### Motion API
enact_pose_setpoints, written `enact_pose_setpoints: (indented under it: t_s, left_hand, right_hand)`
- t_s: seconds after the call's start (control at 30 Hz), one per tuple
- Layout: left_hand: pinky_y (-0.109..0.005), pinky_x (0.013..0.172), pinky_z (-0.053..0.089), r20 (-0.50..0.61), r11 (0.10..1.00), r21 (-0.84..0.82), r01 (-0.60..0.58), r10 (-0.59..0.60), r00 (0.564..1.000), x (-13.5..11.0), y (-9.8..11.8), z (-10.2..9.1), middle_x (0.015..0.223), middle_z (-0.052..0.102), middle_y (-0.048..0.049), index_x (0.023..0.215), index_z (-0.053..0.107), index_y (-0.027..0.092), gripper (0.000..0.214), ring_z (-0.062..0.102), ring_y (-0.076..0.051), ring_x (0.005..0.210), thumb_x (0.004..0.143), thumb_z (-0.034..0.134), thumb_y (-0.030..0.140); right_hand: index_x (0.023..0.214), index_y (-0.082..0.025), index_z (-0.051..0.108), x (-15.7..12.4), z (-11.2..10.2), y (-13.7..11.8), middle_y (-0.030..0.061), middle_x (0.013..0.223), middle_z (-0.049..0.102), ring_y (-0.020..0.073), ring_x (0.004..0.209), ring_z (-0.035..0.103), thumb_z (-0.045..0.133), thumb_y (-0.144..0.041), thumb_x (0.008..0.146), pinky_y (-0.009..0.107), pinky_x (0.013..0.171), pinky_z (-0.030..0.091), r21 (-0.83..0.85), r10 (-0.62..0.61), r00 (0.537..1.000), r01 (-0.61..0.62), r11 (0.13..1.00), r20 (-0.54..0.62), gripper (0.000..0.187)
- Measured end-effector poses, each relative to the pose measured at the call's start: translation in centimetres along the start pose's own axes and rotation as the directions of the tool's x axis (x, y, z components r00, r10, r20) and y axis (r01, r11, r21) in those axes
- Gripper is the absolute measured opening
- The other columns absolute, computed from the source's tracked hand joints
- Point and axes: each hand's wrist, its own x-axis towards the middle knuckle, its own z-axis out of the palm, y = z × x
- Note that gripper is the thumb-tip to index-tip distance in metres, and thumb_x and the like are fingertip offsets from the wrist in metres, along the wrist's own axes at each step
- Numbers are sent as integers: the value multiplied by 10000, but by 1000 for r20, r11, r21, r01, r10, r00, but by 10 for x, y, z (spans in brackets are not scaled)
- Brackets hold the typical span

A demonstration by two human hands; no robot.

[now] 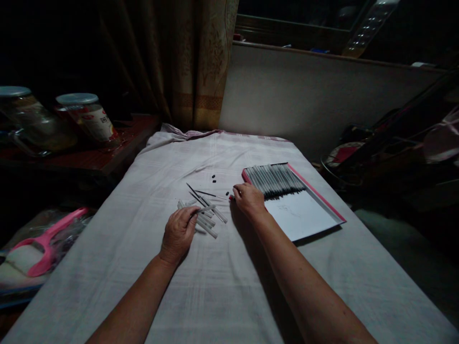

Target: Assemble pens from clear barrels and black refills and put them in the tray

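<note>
My left hand (178, 232) pinches a clear pen barrel (207, 209), which points to the right above the cloth. Under and beside it lies a loose pile of clear pen barrels (210, 230) with several dark pen refills (193, 191) among them. My right hand (249, 197) has its fingertips pressed together just left of a shallow box; what they hold is too small to name. A small red and black piece (231, 197) shows below those fingertips. Small black plugs (214, 181) lie scattered on the cloth behind the pile.
A white box with red edges (304, 215) holds a row of clear pens (276, 179) with dark tips. Pale checked cloth (201, 296) covers the table. Jars (89, 119) stand on a wooden surface at left, above a pink-handled item (46, 243). A curtain (197, 62) hangs behind.
</note>
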Motion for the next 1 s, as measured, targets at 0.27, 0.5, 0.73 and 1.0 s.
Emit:
enact_pose_setpoints:
  t_s: [0.27,0.5,0.73,1.0]
  left_hand:
    - [-338,843,535,-25,1000,-4,-18,18,1000,2,1,0,986,726,-65,1081,632,202,204,667,-189,919,949,481,242]
    - [-341,831,526,-3,999,23,-45,45,999,2,2,0,989,723,-63,1085,629,210,206,666,-194,911,955,471,236]
    - [-345,835,504,34,994,56,-98,96,995,1,4,0,991,723,-61,1090,626,204,198,659,-202,916,949,488,212]
    - [-349,832,497,51,989,62,-132,128,990,0,2,1,1000,722,-66,1118,619,205,215,658,-206,927,940,497,200]
  right_hand:
    - [1039,-173,747,19,1,-21,150,1099,724,272,1032,664,561,-277,883,332,847,477,-49,-30,992,36,998,123,264]
    - [1019,-189,740,-21,12,-10,47,1041,758,165,975,686,508,-195,857,263,877,499,635,-111,993,71,769,24,283]
    - [918,-168,752,-59,21,-15,84,937,754,206,875,687,556,-269,800,312,770,528,855,-84,992,127,502,-98,251]
    - [911,-200,747,-59,24,-18,64,922,754,186,889,683,554,-234,829,299,819,514,789,-180,959,283,545,-219,213]
